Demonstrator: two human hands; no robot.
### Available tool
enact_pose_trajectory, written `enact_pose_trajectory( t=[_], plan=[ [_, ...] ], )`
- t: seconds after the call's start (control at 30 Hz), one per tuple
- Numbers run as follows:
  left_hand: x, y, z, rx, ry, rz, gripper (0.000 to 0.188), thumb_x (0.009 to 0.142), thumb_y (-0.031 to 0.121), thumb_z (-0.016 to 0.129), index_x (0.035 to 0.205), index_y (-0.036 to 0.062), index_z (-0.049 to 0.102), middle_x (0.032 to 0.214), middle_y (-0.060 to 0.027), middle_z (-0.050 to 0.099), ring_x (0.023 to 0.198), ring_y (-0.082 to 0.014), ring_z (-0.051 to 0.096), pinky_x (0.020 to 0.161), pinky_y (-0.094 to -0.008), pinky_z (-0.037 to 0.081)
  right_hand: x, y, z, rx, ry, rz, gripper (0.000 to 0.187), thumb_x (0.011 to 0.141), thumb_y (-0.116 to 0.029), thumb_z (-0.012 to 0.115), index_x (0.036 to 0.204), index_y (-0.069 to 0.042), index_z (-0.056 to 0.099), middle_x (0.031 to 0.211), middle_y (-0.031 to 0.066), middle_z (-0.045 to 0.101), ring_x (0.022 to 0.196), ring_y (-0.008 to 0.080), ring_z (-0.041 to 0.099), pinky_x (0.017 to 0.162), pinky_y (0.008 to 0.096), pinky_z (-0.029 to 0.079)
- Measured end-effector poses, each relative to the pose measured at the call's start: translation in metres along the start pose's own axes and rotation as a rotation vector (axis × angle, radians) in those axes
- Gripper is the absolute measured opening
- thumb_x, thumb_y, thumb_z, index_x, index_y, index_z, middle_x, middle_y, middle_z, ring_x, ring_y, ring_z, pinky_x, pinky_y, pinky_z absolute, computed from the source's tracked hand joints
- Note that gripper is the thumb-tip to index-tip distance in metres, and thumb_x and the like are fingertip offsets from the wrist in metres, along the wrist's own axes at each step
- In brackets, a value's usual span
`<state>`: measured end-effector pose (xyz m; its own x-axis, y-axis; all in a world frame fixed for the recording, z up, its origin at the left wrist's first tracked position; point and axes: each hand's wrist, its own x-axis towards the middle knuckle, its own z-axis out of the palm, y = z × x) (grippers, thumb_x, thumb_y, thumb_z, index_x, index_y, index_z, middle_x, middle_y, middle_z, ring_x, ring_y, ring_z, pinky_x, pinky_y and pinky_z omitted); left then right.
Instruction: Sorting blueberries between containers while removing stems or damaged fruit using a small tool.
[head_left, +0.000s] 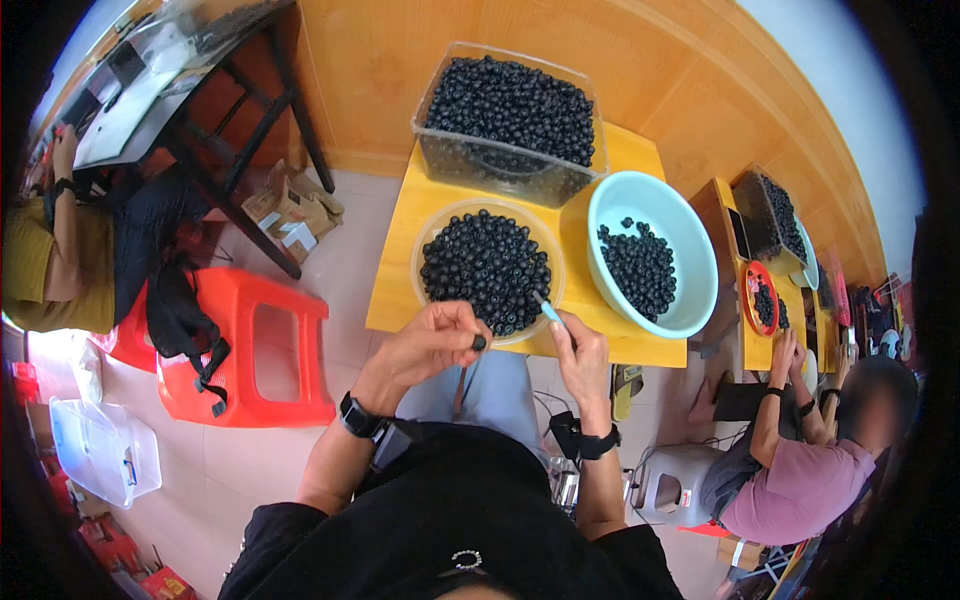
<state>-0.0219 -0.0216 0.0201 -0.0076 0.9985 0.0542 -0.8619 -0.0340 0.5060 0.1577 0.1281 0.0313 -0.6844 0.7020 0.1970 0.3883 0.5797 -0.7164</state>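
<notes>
My left hand pinches a small round black piece between thumb and fingertips, at the near rim of a clear round tray. Heaped in that tray are many black bead-like pieces, some showing a light spot or hole. In my right hand is a slim tool with a light blue handle. Its narrow metallic tip points up and left, over the tray's near right side; the exact tip shape is too small to tell. A pale blue basin to the right contains more black pieces.
A clear bin full of black pieces stands at the back of the yellow table. Left are a red stool and a dark-legged table. Another person works at the right; a second person sits far left.
</notes>
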Motion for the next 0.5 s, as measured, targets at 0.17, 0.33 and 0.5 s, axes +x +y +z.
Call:
enact_pose_trajectory(
  t=[0.17,0.33,0.5],
  plan=[
    [0.009,-0.005,-0.002,0.066,0.205,-0.002,0.01,0.081,0.005,0.064,0.087,0.0036,0.057,0.085,-0.0062,0.063,0.069,-0.0101,0.061,0.064,-0.0209,0.052,-0.006,-0.028,0.003,0.35,-0.088,0.017,0.025,0.079,-0.011,0.067,0.102,-0.001,0.064,0.059,0.0012,0.052,0.05,0.0069,0.044,0.048,0.0232,0.037],
    [0.01,-0.014,-0.008,0.121,0.169,-0.044,0.013,0.08,0.004,0.066,0.087,0.0048,0.055,0.084,-0.0047,0.063,0.069,-0.0108,0.062,0.064,-0.0212,0.052,-0.012,-0.049,0.016,0.59,-0.233,0.039,0.024,0.074,-0.004,0.071,0.097,-0.002,0.064,0.067,-0.0036,0.052,0.057,0.0043,0.043,0.055,0.019,0.036],
    [0.001,-0.014,-0.005,0.131,0.114,-0.182,0.018,0.078,0.004,0.067,0.088,0.0061,0.053,0.081,-0.0027,0.062,0.068,-0.0096,0.062,0.063,-0.0197,0.052,-0.021,-0.056,0.018,0.962,-0.303,0.314,0.018,0.077,-0.003,0.069,0.094,0.002,0.062,0.066,-0.0047,0.051,0.057,0.0035,0.042,0.054,0.0179,0.035]
  ],
)
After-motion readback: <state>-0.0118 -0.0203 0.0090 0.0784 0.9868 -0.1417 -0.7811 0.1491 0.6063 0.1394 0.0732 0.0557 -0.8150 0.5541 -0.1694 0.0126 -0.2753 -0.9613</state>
